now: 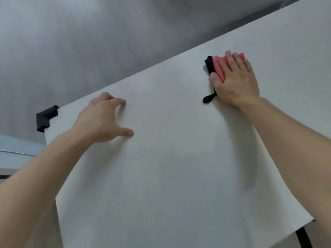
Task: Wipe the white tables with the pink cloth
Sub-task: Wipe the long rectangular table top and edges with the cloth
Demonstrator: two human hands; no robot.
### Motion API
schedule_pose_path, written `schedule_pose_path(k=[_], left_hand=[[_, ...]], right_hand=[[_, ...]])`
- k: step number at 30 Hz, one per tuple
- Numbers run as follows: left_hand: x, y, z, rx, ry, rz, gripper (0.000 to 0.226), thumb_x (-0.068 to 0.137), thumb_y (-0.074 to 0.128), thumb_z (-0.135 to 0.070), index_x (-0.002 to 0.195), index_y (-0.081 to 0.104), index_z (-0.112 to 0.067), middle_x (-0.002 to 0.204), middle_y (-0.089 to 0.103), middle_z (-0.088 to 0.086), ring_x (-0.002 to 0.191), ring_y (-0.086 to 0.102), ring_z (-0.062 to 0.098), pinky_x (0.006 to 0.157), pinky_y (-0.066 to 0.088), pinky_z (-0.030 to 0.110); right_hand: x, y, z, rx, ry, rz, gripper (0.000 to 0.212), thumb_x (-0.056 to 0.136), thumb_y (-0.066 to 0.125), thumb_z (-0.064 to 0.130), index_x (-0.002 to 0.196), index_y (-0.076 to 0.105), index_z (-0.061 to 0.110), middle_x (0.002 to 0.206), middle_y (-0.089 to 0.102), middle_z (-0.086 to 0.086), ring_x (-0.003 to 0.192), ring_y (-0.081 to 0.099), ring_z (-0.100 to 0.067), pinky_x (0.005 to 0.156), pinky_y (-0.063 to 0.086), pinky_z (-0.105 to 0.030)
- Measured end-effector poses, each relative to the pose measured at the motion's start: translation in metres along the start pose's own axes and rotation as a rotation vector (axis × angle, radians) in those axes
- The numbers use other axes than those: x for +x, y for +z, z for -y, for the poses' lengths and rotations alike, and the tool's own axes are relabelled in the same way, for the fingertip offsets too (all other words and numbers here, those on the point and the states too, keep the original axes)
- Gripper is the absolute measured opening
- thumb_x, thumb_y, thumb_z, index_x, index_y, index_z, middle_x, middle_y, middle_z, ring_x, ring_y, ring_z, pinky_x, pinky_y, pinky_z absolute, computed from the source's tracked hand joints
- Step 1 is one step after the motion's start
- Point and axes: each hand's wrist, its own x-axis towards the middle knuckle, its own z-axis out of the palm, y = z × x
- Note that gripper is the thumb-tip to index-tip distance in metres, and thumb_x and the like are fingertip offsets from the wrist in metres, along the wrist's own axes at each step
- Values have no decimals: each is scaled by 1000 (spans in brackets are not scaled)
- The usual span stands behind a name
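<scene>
A white table [170, 167] fills most of the head view. My right hand [236, 81] lies flat with straight fingers on the pink cloth [218, 66], pressing it onto the table near the far edge. The cloth has a black edge and a black loop [208, 99] sticking out by my wrist. My left hand [105, 119] rests on the table near the far left corner, fingertips and thumb touching the surface, fingers bent and spread, holding nothing.
A black corner guard [47, 118] caps the table's far left corner. Grey floor [89, 42] lies beyond the far edge. A black table leg [304, 238] shows at the bottom right. A pale ledge [16, 153] sits at the left.
</scene>
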Motion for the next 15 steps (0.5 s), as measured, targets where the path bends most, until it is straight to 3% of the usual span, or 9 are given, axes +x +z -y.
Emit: schedule_pose_path(k=[3, 7, 9, 12, 15], left_hand=[[2, 5, 4, 30, 31, -42, 105, 71, 91, -63, 160, 42, -38, 154, 41, -8, 146, 37, 23, 112, 44, 51], [-1, 8, 6, 28, 27, -69, 105, 72, 89, -66, 161, 40, -41, 156, 39, -12, 146, 37, 20, 106, 45, 49], [-1, 7, 5, 28, 12, -59, 105, 72, 88, -67, 162, 38, -41, 158, 38, -13, 147, 36, 19, 106, 45, 50], [-2, 9, 7, -15, 1, -65, 105, 72, 90, -65, 161, 40, -42, 159, 38, -13, 148, 35, 19, 109, 43, 51], [-8, 14, 8, -124, 5, -65, 95, 76, 90, -57, 159, 46, -39, 163, 38, -12, 151, 35, 20, 119, 38, 50]], right_hand=[[32, 2, 52, -19, 99, -26, 78, 105, 13, 59, 175, 10, 26, 182, 4, -13, 169, 0, -28, 136, -5, -48], [9, 18, 177, -23, -335, 49, 72, 109, 20, 55, 174, 15, 25, 182, 9, -12, 169, 2, -26, 135, -7, -47], [-8, 21, 199, -8, -478, 100, 68, 111, 22, 54, 174, 16, 30, 183, 7, -7, 169, 0, -22, 135, -6, -46], [-3, 23, 158, -33, -517, 61, 68, 107, 18, 56, 173, 16, 36, 182, 9, -3, 169, 3, -20, 136, -4, -43], [3, 11, 76, -33, -296, 3, 73, 105, 14, 58, 173, 18, 33, 182, 10, -3, 169, 3, -21, 136, -4, -41]])
